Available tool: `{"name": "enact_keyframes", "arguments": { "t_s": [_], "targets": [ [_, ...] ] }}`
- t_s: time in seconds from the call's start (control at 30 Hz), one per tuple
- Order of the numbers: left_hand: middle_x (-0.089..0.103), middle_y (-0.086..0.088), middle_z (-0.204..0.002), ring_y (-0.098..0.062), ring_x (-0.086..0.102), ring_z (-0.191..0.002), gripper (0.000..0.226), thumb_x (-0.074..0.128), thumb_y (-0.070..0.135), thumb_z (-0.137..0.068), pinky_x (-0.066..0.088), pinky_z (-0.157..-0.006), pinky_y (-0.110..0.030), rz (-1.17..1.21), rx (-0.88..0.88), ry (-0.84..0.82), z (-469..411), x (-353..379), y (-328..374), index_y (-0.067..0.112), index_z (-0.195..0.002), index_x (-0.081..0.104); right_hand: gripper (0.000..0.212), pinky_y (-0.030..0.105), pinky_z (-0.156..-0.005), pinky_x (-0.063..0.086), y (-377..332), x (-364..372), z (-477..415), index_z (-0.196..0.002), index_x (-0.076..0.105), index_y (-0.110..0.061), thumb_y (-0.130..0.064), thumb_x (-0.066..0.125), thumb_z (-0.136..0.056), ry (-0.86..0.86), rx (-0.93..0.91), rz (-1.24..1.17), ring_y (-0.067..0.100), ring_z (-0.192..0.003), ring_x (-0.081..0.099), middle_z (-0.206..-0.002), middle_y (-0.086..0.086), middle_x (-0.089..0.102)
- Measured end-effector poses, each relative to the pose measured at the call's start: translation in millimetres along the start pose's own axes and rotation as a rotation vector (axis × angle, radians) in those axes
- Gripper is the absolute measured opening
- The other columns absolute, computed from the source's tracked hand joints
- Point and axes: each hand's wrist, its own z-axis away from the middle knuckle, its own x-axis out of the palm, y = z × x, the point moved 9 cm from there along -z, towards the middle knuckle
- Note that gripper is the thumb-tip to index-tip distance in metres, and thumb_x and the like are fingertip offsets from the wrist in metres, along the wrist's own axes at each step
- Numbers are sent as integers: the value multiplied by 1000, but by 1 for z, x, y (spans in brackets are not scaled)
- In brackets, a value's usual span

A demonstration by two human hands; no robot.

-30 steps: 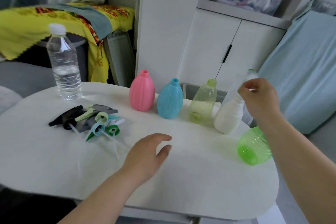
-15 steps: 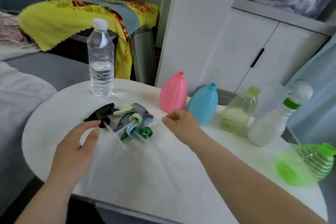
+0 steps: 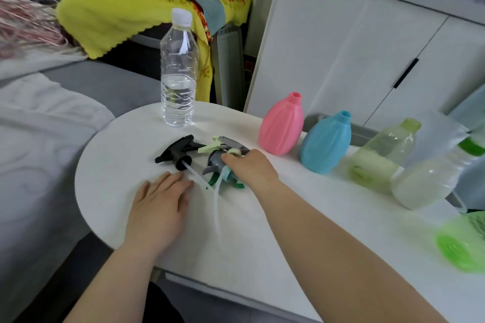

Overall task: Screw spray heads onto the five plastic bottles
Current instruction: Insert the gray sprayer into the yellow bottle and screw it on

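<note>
- The left hand (image 3: 160, 207) lies nearest, palm down on the white worktop (image 3: 118, 165), fingers straight and spread a little, holding nothing.
- Well off to the right of both hands, a bright green bottle (image 3: 462, 244) lies on its side at the worktop's near right edge, blurred.
- The right hand (image 3: 249, 168) is just beyond and right of the left, fingers curled down into a heap of spray heads; its thumb lies against the grey spray head (image 3: 216, 162), which it grips.
- A pale dip tube (image 3: 216, 212) trails from under that hand toward the viewer.
- A black spray head (image 3: 178, 151) lies just past the left hand's fingertips, apart from them.
- Beyond and right of the right hand, four bottles stand in a row: the pink bottle (image 3: 282, 126) closest to it, then the blue bottle (image 3: 326, 143), a yellow-green bottle (image 3: 380, 155), and a whitish bottle (image 3: 430, 178) with a green collar.
- Farther off, beyond the left hand, a clear water bottle (image 3: 179, 73) stands capped.
- Behind it a yellow cloth (image 3: 118, 13) hangs.
</note>
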Motion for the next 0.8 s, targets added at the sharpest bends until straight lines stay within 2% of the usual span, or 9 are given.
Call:
{"name": "enact_keyframes", "arguments": {
  "t_s": [0.1, 0.2, 0.27, 0.3, 0.37, 0.47, 0.57, 0.67, 0.8],
  "targets": [
    [27, 9, -149, -12, 15, -139, 38, 33, 28, -91, 2, -111, -30, -13, 9, 4, 0, 2, -1, 31, -129, 39, 22, 28, -57, 35, -1, -4, 1, -76, 55, -12, -34, 56, -78, -42, -46, -61, 21, -69, 50, -63, -2, 50],
    [26, 9, -149, -12, 14, -139, 38, 35, 30, -91, 1, -111, -30, -13, 4, -3, -1, 4, -1, 31, -130, 38, 19, 23, -55, 35, 4, -7, 3, -91, 61, -9, -23, 60, -79, -59, -40, -276, 10, -61, 45, -69, -3, 49],
    [28, 9, -148, -12, 15, -139, 37, 36, 30, -91, 2, -110, -29, -2, 4, 6, -1, 2, 0, 30, -128, 40, 7, 20, -51, 32, 8, -12, 7, -77, 56, -11, -17, 59, -79, -36, -22, -382, 9, -57, 41, -66, -2, 46],
    [31, 8, -147, -12, 18, -138, 36, 37, 29, -91, 3, -110, -29, 15, 1, 14, -1, 0, 0, 29, -126, 43, 10, 21, -50, 31, 10, -15, 9, -72, 52, -12, -16, 58, -79, -17, -21, -418, 10, -56, 39, -64, -1, 44],
    [41, 6, -142, -13, 25, -136, 31, 39, 26, -91, 6, -109, -29, 72, -17, 44, 0, -5, 0, 26, -120, 50, 6, 21, -52, 32, 10, -21, 13, -82, 52, -10, -14, 55, -81, -3, -28, -480, 14, -59, 43, -70, 3, 47],
    [56, 0, -127, -19, 40, -126, 25, 43, 19, -90, 14, -109, -34, 141, -38, 84, 2, -14, 2, 20, -110, 58, 24, 21, -58, 41, 11, -31, 23, -105, 47, -10, -12, 54, -83, -40, -58, -655, 11, -64, 57, -88, 3, 58],
    [63, -9, -115, -28, 52, -109, 23, 44, 14, -90, 30, -102, -41, 208, -36, 101, 5, -20, 7, 12, -105, 61, 29, 18, -56, 49, 18, -53, 32, -110, 41, -11, -8, 53, -84, -14, -129, -821, 5, -57, 61, -83, -3, 61],
    [63, -12, -113, -30, 54, -106, 23, 44, 14, -90, 35, -88, -35, 316, -46, 136, 12, -26, 13, 9, -103, 62, 18, 17, -45, 47, 34, -81, 44, -90, 44, -15, -1, 52, -82, 37, -153, -1036, 4, -43, 56, -75, 2, 57],
    [63, -9, -110, -19, 52, -97, 20, 47, 15, -88, 36, -81, -31, 348, 36, 171, 22, -27, 38, 11, -100, 63, 27, 16, -39, 39, 55, -112, 57, -65, 39, -16, 2, 42, -85, 3, -173, -1294, 6, -31, 39, -38, -7, 43]
  ]
}}
